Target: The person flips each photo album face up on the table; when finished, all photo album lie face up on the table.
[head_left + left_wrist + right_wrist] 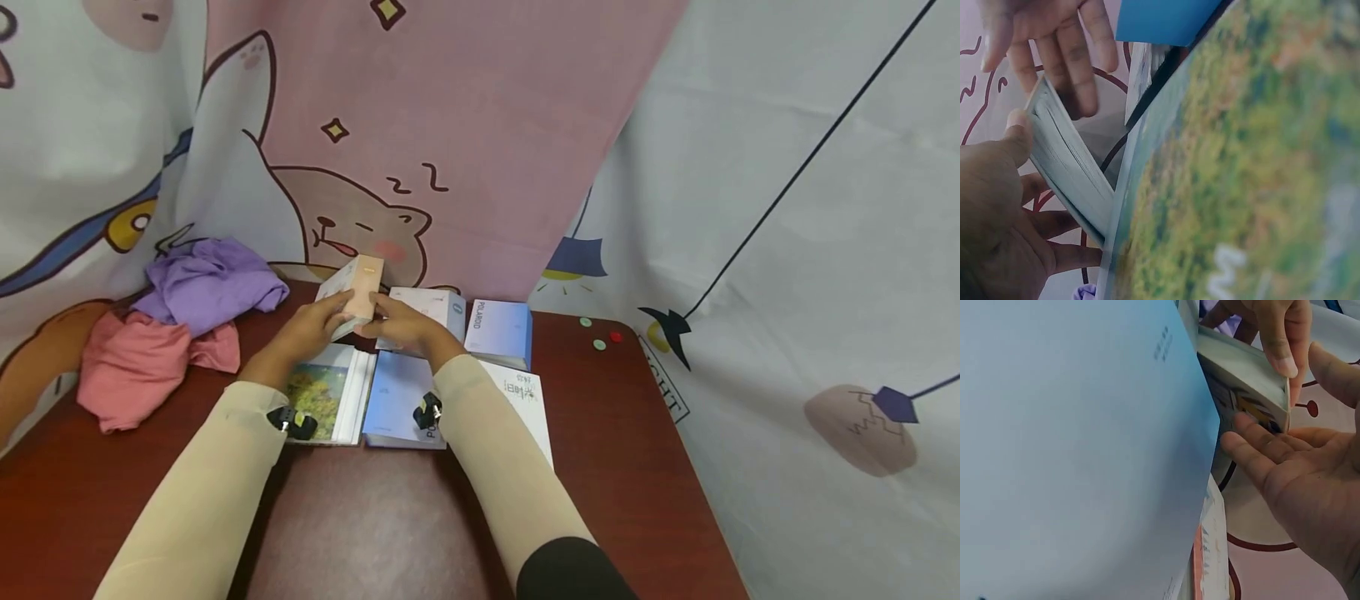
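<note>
A thick book with a peach spine stands tilted above the far row of books. My left hand grips it by thumb and fingers. In the left wrist view its page edges face the camera. Against the other cover lie the extended fingers of my right hand, best seen in the right wrist view, where the palm is turned up. Below the hands are a book with a yellow-green landscape cover and a blue book.
Behind stand a white book and a blue POLAROID book. A white book lies under the right forearm. Purple cloth and pink cloth are heaped at left. Small discs lie at the far right corner. Printed curtains border the table.
</note>
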Motion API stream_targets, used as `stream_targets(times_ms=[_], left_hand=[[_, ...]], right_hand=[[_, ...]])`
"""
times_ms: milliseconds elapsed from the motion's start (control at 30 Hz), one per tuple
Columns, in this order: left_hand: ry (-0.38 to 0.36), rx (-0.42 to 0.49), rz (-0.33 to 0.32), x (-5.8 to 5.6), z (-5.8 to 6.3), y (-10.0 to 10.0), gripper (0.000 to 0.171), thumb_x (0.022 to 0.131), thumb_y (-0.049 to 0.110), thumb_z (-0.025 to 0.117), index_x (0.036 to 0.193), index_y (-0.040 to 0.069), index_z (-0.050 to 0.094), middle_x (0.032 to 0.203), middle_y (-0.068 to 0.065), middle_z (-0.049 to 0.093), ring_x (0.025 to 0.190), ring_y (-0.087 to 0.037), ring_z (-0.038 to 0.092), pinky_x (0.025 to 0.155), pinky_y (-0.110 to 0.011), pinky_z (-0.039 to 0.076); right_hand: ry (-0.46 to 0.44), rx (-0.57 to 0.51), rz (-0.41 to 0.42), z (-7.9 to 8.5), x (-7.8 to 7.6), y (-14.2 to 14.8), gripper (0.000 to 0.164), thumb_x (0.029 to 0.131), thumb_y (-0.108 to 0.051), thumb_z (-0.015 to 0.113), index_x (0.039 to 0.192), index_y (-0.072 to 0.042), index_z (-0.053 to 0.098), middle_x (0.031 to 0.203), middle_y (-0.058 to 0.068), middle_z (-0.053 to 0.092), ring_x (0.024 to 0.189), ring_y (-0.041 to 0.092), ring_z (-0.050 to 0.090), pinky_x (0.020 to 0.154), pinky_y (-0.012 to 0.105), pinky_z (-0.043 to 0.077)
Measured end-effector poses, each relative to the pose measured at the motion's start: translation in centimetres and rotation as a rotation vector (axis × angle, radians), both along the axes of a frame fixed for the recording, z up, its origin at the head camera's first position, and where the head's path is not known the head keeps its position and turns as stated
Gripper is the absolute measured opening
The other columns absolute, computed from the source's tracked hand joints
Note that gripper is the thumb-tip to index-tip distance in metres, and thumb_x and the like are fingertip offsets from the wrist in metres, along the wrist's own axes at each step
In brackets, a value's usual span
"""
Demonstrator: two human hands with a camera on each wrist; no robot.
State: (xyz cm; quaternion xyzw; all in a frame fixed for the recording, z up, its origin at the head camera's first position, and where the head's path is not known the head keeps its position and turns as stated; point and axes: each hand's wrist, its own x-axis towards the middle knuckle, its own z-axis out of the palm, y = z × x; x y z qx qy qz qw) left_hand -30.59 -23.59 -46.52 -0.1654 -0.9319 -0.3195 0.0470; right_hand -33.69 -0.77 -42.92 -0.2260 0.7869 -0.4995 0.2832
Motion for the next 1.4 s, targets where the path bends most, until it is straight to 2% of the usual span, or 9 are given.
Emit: stream_targets(times_ms=[167,400,600,700,900,1100,1233,1300,1400], left_hand=[[-0.019,0.043,0.008,0.1,0.2,-0.1,0.057,0.118,0.027,0.049,0.170,0.007,0.037,0.168,-0.032,0.040,0.156,-0.053,0.042,0.128,-0.069,0.034],[-0.056,0.145,0.036,0.6,0.5,-0.3,0.060,0.118,0.029,0.047,0.172,0.008,0.030,0.160,-0.040,0.047,0.146,-0.057,0.051,0.119,-0.072,0.041],[-0.048,0.343,-0.002,0.3,0.5,0.1,0.078,0.111,0.021,0.065,0.174,0.004,0.021,0.171,-0.036,0.036,0.154,-0.058,0.043,0.122,-0.071,0.041],[-0.006,0.363,0.037,0.3,0.7,0.5,0.082,0.108,0.018,0.071,0.172,0.001,0.023,0.167,-0.037,0.040,0.148,-0.055,0.050,0.118,-0.068,0.046],[0.021,0.374,0.158,0.6,0.6,0.5,0.071,0.110,0.017,0.067,0.167,-0.002,0.030,0.151,-0.039,0.053,0.123,-0.046,0.061,0.098,-0.050,0.052],[0.026,0.456,0.243,0.4,0.3,1.2,0.065,0.110,0.013,0.064,0.164,-0.006,0.034,0.151,-0.038,0.056,0.125,-0.044,0.065,0.089,-0.025,0.053],[0.036,0.491,0.335,0.3,0.3,1.5,0.060,0.109,0.012,0.066,0.160,-0.007,0.040,0.149,-0.037,0.059,0.126,-0.046,0.066,0.096,-0.037,0.058],[0.043,0.481,0.386,0.4,0.3,1.5,0.059,0.108,0.014,0.068,0.157,-0.008,0.045,0.146,-0.037,0.061,0.127,-0.047,0.064,0.104,-0.053,0.055],[0.040,0.455,0.449,0.5,0.4,1.3,0.059,0.106,0.019,0.071,0.153,-0.009,0.049,0.145,-0.038,0.061,0.131,-0.050,0.061,0.112,-0.061,0.049]], right_hand=[[0.013,-0.050,-0.048,0.3,0.2,-0.1,0.096,0.104,-0.018,0.074,0.178,-0.023,0.013,0.181,0.010,0.030,0.165,0.028,0.039,0.131,0.048,0.040],[0.020,-0.167,-0.034,0.6,0.2,-0.2,0.097,0.102,0.005,0.070,0.177,-0.026,0.016,0.183,0.003,0.025,0.161,0.028,0.045,0.127,0.048,0.045],[-0.028,-0.213,-0.021,0.4,0.5,-0.8,0.100,0.103,0.013,0.062,0.176,-0.037,0.016,0.185,-0.007,0.016,0.163,0.028,0.042,0.127,0.051,0.043],[0.003,-0.211,-0.006,0.5,0.7,-1.1,0.101,0.102,0.017,0.058,0.176,-0.037,0.016,0.186,-0.006,0.012,0.164,0.028,0.039,0.127,0.049,0.044],[0.030,-0.163,0.036,0.6,0.9,-1.9,0.105,0.101,0.017,0.062,0.176,-0.039,0.015,0.185,-0.015,0.005,0.163,0.023,0.041,0.122,0.045,0.050],[0.019,-0.151,0.037,0.3,0.9,-2.5,0.111,0.097,0.019,0.067,0.176,-0.038,0.014,0.185,-0.009,0.007,0.164,0.020,0.039,0.112,0.041,0.059],[0.073,-0.046,0.034,-0.2,0.8,-2.8,0.108,0.098,0.009,0.073,0.177,-0.034,0.012,0.186,-0.008,0.010,0.164,0.023,0.039,0.116,0.043,0.056],[0.124,0.016,0.011,-0.5,0.8,-2.9,0.102,0.101,-0.001,0.074,0.177,-0.030,0.013,0.185,-0.002,0.017,0.163,0.027,0.042,0.121,0.044,0.052],[0.191,0.068,-0.045,-1.0,0.8,-2.7,0.093,0.105,-0.014,0.073,0.177,-0.021,0.016,0.181,0.010,0.031,0.161,0.032,0.045,0.126,0.046,0.046]])
